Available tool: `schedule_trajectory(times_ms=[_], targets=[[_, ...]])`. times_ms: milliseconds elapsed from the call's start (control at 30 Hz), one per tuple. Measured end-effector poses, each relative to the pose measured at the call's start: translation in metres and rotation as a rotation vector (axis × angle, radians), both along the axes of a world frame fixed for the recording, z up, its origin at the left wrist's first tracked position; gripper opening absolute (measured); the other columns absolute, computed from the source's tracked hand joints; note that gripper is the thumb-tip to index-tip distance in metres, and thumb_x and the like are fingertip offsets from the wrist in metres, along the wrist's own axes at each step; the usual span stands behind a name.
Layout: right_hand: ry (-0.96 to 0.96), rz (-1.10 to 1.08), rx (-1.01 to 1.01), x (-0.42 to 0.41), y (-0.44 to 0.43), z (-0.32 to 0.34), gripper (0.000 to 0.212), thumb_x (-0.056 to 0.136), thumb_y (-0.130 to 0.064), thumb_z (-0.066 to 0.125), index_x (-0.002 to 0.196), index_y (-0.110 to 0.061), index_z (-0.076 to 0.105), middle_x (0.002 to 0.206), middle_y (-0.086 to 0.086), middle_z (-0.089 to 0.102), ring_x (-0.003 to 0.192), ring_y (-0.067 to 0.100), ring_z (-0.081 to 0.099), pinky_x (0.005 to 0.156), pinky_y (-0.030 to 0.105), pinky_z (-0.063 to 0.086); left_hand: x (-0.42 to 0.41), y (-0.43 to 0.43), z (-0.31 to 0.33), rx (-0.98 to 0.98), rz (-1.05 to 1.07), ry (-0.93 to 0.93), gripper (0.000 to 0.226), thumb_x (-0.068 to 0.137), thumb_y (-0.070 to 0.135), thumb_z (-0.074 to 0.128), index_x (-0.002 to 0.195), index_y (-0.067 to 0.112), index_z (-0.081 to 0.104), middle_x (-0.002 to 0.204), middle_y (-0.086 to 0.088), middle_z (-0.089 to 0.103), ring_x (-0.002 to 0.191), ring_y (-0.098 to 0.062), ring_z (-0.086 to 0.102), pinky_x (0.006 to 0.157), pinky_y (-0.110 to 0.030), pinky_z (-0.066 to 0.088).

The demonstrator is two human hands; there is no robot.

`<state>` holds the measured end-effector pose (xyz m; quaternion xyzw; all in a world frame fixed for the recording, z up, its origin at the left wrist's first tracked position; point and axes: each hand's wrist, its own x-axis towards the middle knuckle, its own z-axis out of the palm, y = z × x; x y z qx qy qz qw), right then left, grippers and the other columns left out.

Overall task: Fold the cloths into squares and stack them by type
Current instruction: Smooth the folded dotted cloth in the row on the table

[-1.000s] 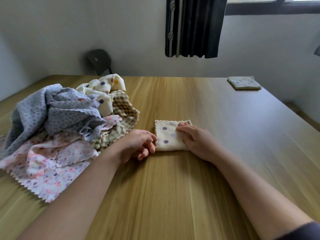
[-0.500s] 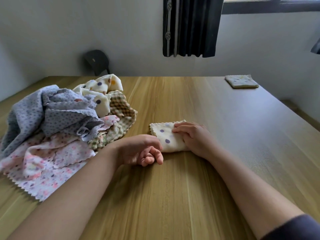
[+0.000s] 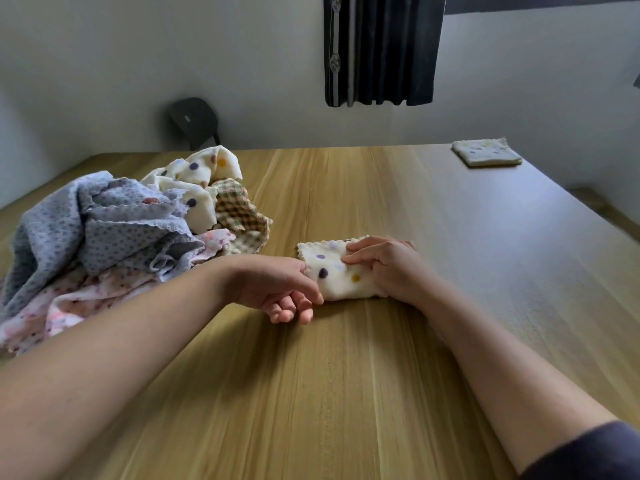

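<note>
A folded cream cloth with purple and orange dots (image 3: 329, 271) lies at the middle of the wooden table (image 3: 346, 393). My right hand (image 3: 388, 268) grips its right side, fingers curled over the top, and the near edge looks raised off the wood. My left hand (image 3: 277, 289) lies at the cloth's left edge, fingers loosely curled, the forefinger touching the cloth. A heap of unfolded cloths (image 3: 121, 230) sits at the left: grey dotted, pink floral, checked and cream dotted. One folded dotted cloth (image 3: 486, 152) rests at the far right corner.
A dark chair (image 3: 194, 121) stands behind the table's far left edge against the wall. A dark curtain (image 3: 381, 50) hangs above the far edge. The table's right edge drops off toward the floor.
My right hand has closed over the folded cloth and tipped it up from lying flat. My left hand slid back from the cloth's left edge and lower.
</note>
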<state>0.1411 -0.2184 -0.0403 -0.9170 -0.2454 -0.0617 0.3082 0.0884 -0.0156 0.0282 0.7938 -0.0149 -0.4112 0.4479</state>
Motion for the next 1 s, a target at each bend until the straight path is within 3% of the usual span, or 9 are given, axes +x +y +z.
schedule_trajectory(times_ms=[167, 400, 533, 667, 733, 800, 867, 933, 1000], targets=[[-0.060, 0.014, -0.094, -0.002, -0.001, -0.001, 0.045, 0.094, -0.010, 0.040, 0.111, -0.040, 0.068, 0.130, -0.018, 0.056, 0.127, 0.003, 0.042, 0.091, 0.031, 0.023, -0.006, 0.005, -0.007, -0.020, 0.021, -0.031, 0.016, 0.094, 0.006, 0.053, 0.098, 0.010, 0.039, 0.065, -0.010, 0.065, 0.034, -0.008, 0.048, 0.032, -0.014, 0.035], [-0.102, 0.039, -0.206, -0.006, -0.004, -0.002, 0.039, 0.098, -0.021, 0.036, 0.123, -0.042, 0.059, 0.139, -0.018, 0.047, 0.130, 0.006, 0.037, 0.094, 0.036, 0.024, -0.013, 0.010, -0.010, -0.015, 0.075, -0.137, 0.025, 0.092, 0.014, 0.060, 0.115, 0.012, 0.050, 0.060, -0.006, 0.062, 0.034, -0.007, 0.041, 0.031, -0.015, 0.029], [-0.090, 0.040, -0.221, -0.010, -0.003, -0.001, 0.039, 0.100, -0.023, 0.034, 0.124, -0.042, 0.058, 0.140, -0.018, 0.046, 0.130, 0.006, 0.036, 0.096, 0.036, 0.023, -0.017, 0.014, -0.011, 0.042, 0.110, -0.182, 0.005, 0.094, 0.020, 0.057, 0.098, 0.017, 0.057, 0.053, -0.001, 0.057, 0.034, -0.007, 0.039, 0.033, -0.016, 0.027], [-0.095, 0.042, -0.217, -0.012, -0.003, 0.000, 0.039, 0.100, -0.023, 0.033, 0.124, -0.042, 0.058, 0.140, -0.018, 0.046, 0.131, 0.006, 0.036, 0.097, 0.037, 0.024, -0.022, 0.022, -0.011, 0.191, 0.178, -0.218, 0.019, 0.097, 0.024, 0.051, 0.084, 0.012, 0.057, 0.051, -0.001, 0.058, 0.034, -0.008, 0.041, 0.035, -0.016, 0.028], [-0.095, 0.041, -0.221, -0.012, -0.002, 0.000, 0.039, 0.100, -0.023, 0.034, 0.123, -0.041, 0.059, 0.139, -0.018, 0.047, 0.130, 0.006, 0.037, 0.097, 0.036, 0.024, -0.026, 0.019, -0.010, 0.294, 0.261, -0.399, 0.017, 0.095, 0.022, 0.054, 0.084, 0.011, 0.060, 0.052, 0.001, 0.061, 0.035, -0.010, 0.047, 0.038, -0.019, 0.034], [-0.094, 0.036, -0.133, -0.011, -0.001, -0.003, 0.039, 0.098, -0.016, 0.037, 0.121, -0.036, 0.063, 0.138, -0.014, 0.049, 0.129, 0.009, 0.040, 0.098, 0.034, 0.028, -0.024, 0.010, -0.007, 0.330, 0.405, -0.751, 0.012, 0.091, 0.020, 0.056, 0.083, 0.015, 0.063, 0.061, 0.003, 0.065, 0.048, -0.010, 0.056, 0.048, -0.021, 0.044], [-0.043, -0.073, 0.131, -0.014, -0.002, 0.005, 0.042, 0.093, -0.002, 0.042, 0.116, -0.026, 0.067, 0.134, -0.007, 0.055, 0.125, 0.014, 0.048, 0.096, 0.026, 0.036, -0.018, -0.008, -0.002, 0.338, 0.426, -0.971, 0.013, 0.091, 0.020, 0.053, 0.091, 0.018, 0.067, 0.082, 0.006, 0.069, 0.071, -0.010, 0.061, 0.058, -0.010, 0.043], [0.045, -0.245, 0.355, -0.021, -0.008, 0.021, 0.043, 0.088, 0.006, 0.041, 0.109, -0.019, 0.068, 0.122, 0.000, 0.061, 0.111, 0.015, 0.055, 0.084, 0.018, 0.038, -0.005, -0.027, -0.006, 0.395, 0.341, -0.997, 0.027, 0.095, 0.018, 0.045, 0.115, 0.015, 0.063, 0.113, 0.002, 0.066, 0.094, -0.016, 0.061, 0.071, -0.007, 0.040], [0.169, -0.338, 0.459, -0.031, -0.017, 0.035, 0.035, 0.088, 0.005, 0.039, 0.101, -0.014, 0.065, 0.110, 0.004, 0.064, 0.088, 0.018, 0.060, 0.070, 0.025, 0.043, 0.010, -0.041, -0.024, 0.486, 0.194, -0.921, 0.041, 0.100, 0.023, 0.035, 0.137, 0.010, 0.046, 0.145, -0.009, 0.044, 0.131, -0.023, 0.042, 0.103, -0.022, 0.031]])
